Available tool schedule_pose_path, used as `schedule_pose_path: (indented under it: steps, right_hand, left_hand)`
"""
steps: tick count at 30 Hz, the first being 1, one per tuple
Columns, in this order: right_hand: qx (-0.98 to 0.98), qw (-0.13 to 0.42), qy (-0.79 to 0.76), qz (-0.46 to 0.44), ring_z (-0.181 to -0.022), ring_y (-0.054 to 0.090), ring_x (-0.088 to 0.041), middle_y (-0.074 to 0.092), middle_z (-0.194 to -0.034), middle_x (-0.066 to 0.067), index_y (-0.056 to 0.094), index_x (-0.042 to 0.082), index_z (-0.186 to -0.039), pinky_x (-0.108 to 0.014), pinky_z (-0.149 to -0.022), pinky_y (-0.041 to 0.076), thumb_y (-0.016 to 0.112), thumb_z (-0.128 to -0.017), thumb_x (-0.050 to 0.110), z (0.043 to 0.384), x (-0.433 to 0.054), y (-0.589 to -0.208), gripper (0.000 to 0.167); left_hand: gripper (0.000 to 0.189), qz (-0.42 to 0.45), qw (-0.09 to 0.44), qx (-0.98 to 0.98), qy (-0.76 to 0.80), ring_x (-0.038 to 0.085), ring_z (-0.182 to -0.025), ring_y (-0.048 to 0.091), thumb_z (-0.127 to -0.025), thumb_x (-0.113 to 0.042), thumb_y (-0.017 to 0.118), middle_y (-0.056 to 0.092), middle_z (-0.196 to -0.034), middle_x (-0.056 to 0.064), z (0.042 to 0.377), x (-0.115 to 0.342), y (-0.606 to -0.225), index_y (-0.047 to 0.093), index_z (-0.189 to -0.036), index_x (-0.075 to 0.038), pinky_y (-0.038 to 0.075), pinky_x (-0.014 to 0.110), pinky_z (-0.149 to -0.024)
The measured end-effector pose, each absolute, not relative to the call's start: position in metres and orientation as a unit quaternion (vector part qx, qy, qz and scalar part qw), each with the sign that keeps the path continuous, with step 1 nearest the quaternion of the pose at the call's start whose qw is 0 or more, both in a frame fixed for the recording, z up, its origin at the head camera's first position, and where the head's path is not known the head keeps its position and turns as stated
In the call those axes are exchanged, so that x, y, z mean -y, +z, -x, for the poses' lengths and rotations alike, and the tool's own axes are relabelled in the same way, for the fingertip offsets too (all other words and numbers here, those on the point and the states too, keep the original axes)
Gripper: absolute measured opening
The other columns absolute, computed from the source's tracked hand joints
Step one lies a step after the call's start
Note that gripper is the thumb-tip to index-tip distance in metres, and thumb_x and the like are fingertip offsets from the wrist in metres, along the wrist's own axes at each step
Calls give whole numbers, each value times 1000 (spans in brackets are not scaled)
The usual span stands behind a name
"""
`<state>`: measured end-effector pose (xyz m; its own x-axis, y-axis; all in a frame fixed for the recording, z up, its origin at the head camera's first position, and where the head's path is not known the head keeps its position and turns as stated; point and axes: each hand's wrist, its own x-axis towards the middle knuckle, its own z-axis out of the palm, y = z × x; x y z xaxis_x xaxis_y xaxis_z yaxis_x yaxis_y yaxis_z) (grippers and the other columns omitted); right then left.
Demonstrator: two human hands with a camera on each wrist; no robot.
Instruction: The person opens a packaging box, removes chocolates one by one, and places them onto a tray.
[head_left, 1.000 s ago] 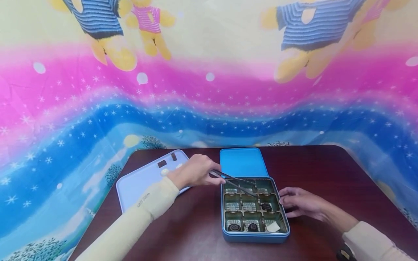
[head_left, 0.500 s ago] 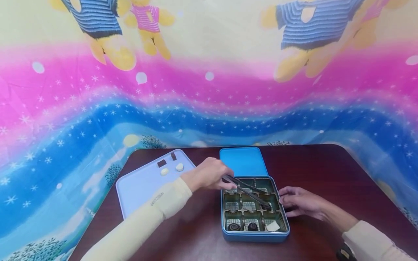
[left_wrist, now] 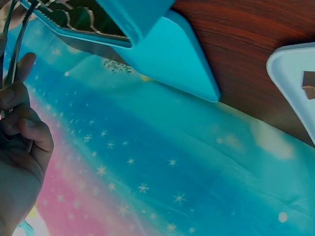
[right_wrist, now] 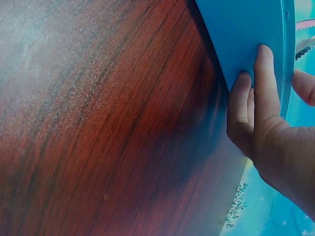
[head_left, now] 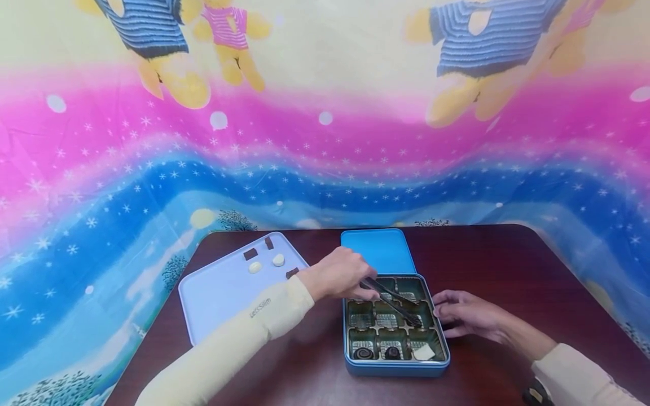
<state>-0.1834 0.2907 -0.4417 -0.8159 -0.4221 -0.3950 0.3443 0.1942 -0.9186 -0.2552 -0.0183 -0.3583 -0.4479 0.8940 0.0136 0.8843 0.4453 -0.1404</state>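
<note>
My left hand (head_left: 341, 273) holds dark metal tongs (head_left: 401, 312) above a blue tin (head_left: 398, 369) lined with a divided gold insert. Their tips reach into the right compartment of the middle row, at a dark chocolate (head_left: 417, 323) that they partly cover; whether they grip it cannot be made out. In the front row sit a swirled dark chocolate (head_left: 363, 353), a smaller dark one (head_left: 392, 353) and a white square piece (head_left: 424, 352). Against the tin's right side rests my right hand (head_left: 472, 314); the right wrist view shows its fingers (right_wrist: 266, 83) nearly straight on the outer wall.
Left of the tin lies a pale lilac tray (head_left: 218, 301) bearing brown pieces (head_left: 250, 254) and white pieces (head_left: 278, 260). The tin's blue lid (head_left: 378, 251) lies behind it. Beneath everything is a dark wooden table (head_left: 487, 265), with a printed cloth (head_left: 325, 186) hanging behind.
My left hand has moved right with the tongs, whose tips have come down to the dark chocolate in the middle row. More of the tray shows. My right hand stays at the tin's side.
</note>
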Motion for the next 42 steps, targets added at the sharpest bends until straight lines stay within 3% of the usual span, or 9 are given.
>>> schedule_pose_path:
  steps: [7,12,19,33,42]
  right_hand:
    - [-711,304,-633,26,-107,64,-26,61,-117,-17,30,-14,-135,-49,-87,55,51,-98,10,183,-290,-441,49]
    - [-711,304,-634,24,-107,64,-26,61,-118,-17,30,-13,-135,-49,-87,55,52,-98,10,184,-290,-442,49]
    - [-712,301,-633,24,-107,64,-26,61,-117,-17,31,-14,-134,-49,-87,55,51,-97,8,182,-289,-440,48]
    - [-712,302,-633,25,-107,64,-26,61,-116,-17,31,-14,-134,-49,-88,55,51,-97,8,182,-288,-438,48]
    - [-712,303,-633,23,-106,64,-26,61,-116,-17,31,-14,-134,-49,-87,55,52,-97,9,182,-288,-438,49]
  left_hand:
    - [40,520,42,849,83,4,-66,63,-93,-57,61,74,-82,-9,253,9,-356,77,-110,-25,48,21,-58]
    - [34,519,50,848,94,5,-59,57,-93,-57,62,69,-71,-11,250,4,-352,76,-96,-26,42,22,-52]
    - [38,518,65,844,124,7,-53,49,-91,-60,61,58,-62,-12,244,-4,-345,66,-75,-26,37,24,-47]
    - [46,515,71,842,145,8,-48,41,-89,-62,62,43,-54,-10,239,-15,-344,54,-66,-24,29,23,-46]
    - [45,513,73,842,151,8,-49,38,-88,-61,64,37,-54,-11,237,-21,-341,52,-64,-25,32,25,-46]
